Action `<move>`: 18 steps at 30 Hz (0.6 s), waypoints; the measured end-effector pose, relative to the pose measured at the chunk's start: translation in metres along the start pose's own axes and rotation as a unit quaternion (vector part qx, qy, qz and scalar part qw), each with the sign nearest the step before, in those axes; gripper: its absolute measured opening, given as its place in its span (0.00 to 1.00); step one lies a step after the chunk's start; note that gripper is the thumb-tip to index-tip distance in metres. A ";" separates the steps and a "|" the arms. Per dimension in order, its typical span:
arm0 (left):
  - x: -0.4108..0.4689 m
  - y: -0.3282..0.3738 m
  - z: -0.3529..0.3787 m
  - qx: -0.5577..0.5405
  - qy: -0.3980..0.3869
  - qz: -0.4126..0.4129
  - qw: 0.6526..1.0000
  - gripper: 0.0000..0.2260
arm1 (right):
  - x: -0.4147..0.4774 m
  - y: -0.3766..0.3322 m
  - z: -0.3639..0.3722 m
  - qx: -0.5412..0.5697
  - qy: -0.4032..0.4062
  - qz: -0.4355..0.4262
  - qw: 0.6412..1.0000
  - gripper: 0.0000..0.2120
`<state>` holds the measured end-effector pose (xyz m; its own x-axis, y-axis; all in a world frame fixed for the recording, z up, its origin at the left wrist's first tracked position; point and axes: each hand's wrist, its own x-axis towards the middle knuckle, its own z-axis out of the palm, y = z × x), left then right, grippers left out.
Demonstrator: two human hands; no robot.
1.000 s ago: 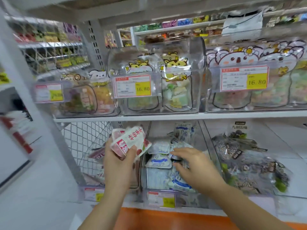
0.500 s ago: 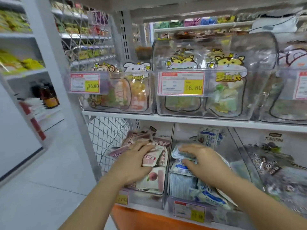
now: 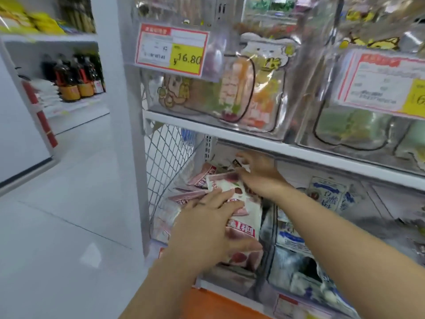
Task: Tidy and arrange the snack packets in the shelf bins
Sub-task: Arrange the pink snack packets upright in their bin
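Note:
Pink-and-white snack packets lie heaped in the clear lower-left shelf bin. My left hand lies flat on top of the heap with its fingers spread, holding nothing. My right hand reaches across to the back of the same bin, under the shelf board. Its fingertips touch the packets there, and whether it grips one is hidden. The neighbouring bin on the right holds blue-and-white packets.
The white shelf board sits close above both hands, carrying clear bins of sweets with a price tag. A wire mesh panel closes the shelf's left end. Dark bottles stand on another shelf far left.
The view has swung left and moved closer. My right hand left the blue-and-white bin and crossed into the back of the pink packet bin. My left hand laid its packets down and spread flat.

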<state>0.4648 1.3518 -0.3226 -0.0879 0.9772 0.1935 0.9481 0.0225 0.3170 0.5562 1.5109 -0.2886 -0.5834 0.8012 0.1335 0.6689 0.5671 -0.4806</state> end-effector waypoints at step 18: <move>0.010 -0.007 -0.002 -0.010 0.011 0.037 0.999 0.33 | -0.012 0.001 -0.004 0.064 0.144 0.071 0.985 0.12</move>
<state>0.4565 1.3607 -0.3216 -0.0249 0.9711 0.2374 0.9460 -0.0539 0.3198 0.5656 1.5026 -0.2867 -0.3198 0.9024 0.2887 0.6607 0.4308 -0.6148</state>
